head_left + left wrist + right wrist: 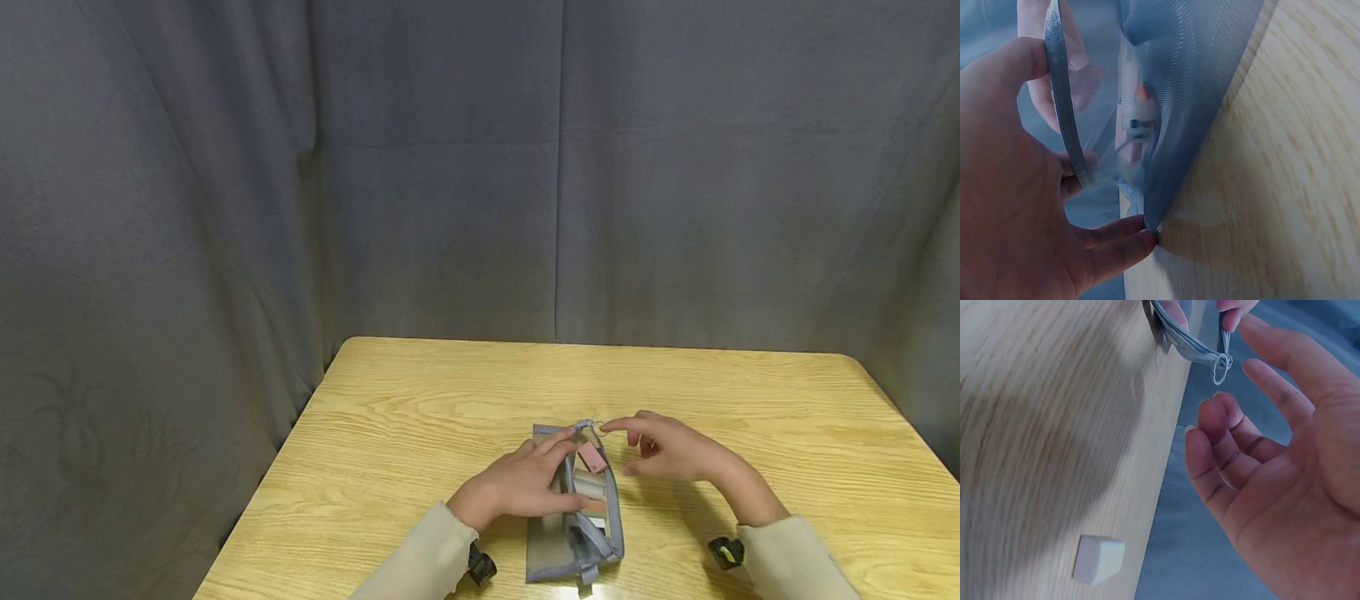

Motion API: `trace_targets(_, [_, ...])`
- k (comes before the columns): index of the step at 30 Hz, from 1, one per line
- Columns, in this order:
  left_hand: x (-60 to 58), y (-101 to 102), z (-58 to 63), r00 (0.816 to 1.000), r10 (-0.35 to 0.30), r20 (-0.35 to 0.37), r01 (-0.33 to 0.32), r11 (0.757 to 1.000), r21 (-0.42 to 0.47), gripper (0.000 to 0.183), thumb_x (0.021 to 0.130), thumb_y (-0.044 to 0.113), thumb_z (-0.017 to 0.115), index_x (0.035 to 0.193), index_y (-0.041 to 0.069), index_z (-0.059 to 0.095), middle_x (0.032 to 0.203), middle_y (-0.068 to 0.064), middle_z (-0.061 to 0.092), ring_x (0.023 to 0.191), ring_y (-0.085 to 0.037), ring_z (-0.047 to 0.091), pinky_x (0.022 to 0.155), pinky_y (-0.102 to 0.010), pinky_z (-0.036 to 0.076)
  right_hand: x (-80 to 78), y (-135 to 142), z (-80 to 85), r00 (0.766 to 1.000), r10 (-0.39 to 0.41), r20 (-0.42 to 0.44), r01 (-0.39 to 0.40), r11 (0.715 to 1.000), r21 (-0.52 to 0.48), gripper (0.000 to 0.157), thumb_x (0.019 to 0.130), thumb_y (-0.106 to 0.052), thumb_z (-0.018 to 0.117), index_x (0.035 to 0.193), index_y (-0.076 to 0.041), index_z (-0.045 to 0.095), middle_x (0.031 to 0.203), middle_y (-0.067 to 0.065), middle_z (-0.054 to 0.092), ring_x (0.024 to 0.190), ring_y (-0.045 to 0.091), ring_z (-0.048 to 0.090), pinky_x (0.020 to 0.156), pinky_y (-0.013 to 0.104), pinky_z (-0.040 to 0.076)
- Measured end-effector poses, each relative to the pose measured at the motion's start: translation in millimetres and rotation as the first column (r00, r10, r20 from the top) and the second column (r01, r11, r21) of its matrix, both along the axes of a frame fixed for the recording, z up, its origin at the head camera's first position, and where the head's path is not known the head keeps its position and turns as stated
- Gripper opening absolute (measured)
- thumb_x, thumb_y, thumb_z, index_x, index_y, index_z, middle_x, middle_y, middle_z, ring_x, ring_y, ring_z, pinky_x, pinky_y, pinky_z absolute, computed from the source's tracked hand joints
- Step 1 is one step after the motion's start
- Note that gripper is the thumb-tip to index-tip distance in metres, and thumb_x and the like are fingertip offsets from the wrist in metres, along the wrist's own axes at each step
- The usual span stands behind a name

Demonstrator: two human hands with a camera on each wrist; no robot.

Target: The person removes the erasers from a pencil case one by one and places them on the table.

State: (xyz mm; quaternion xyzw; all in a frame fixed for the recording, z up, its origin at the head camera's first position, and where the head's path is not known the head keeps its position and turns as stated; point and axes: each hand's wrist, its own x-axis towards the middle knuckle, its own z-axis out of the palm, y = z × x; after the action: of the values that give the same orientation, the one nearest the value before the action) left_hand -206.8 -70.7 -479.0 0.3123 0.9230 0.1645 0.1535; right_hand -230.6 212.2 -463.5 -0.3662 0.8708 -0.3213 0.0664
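Note:
A grey-blue mesh zip pouch (546,546) lies on the table with its zipped mouth spread apart. My left hand (517,483) grips it: the thumb is on the zipper edge (1063,94), while other fingers hold the lower corner. Inside the pouch show a pink block (592,457), a pale cylinder (588,483) and an orange item (595,506), partly covered by mesh and my thumb. A metal ring (1219,370) hangs at the pouch's far end. My right hand (671,447) is beside that ring, index finger stretched toward it, other fingers loosely bent and holding nothing.
A small white block (1099,559) stands on the wood-grain table (390,467), seen in the right wrist view. Dark grey curtains (450,167) hang behind the table and along its left side. Each wrist wears a black camera mount (482,567).

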Motion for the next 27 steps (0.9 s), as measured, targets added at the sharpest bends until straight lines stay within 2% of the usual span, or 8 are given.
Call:
trace_targets(7, [0.4,-1,-1.3,1.0,-0.01,-0.003,0.01,1.0,0.005,0.082,0.093,0.076,0.043,0.161,0.032,0.027,0.168,0.021,0.002,0.147,-0.043,0.031,0.106,-0.058,0.044,-3.3,-5,-5.2,0.999,-0.012,0.043,0.011,1.0,0.027,0.054,0.089,-0.018,0.079,0.138,-0.006,0.059,0.098,0.009,0.057,0.075,0.009,0.053,0.066,0.025,0.048])
trace_targets(16, [-1.1,-1,-4.4,1.0,-0.012,-0.016,0.013,1.0,0.006,0.081,0.092,0.078,0.042,0.16,0.036,0.028,0.168,0.022,0.002,0.146,-0.045,0.032,0.101,-0.06,0.047,-6.0,-16,-6.9,0.996,-0.005,0.091,0.002,0.999,0.034,0.056,0.088,-0.02,0.081,0.138,-0.004,0.059,0.101,0.009,0.058,0.077,0.01,0.053,0.066,0.026,0.047])
trace_targets(21, [-2.0,-2,-5.2,1.0,-0.015,-0.014,0.015,1.0,0.012,0.082,0.092,0.078,0.042,0.16,0.035,0.027,0.169,0.02,0.003,0.147,-0.041,0.032,0.101,-0.06,0.047,-8.5,-21,-9.8,0.994,-0.002,0.112,-0.003,0.999,0.043,0.056,0.087,-0.016,0.081,0.138,-0.006,0.06,0.1,0.01,0.057,0.076,0.01,0.051,0.066,0.025,0.046])
trace_targets(27, [-1.6,-4,-5.0,1.0,0.005,0.023,-0.006,1.0,0.03,0.085,0.091,0.08,0.043,0.161,0.036,0.024,0.168,0.022,0.002,0.15,-0.036,0.028,0.106,-0.06,0.043,-11.8,-24,-14.8,0.993,-0.005,0.117,-0.003,0.998,0.066,0.055,0.086,-0.015,0.081,0.137,-0.009,0.061,0.097,0.008,0.055,0.074,0.01,0.048,0.065,0.024,0.044])
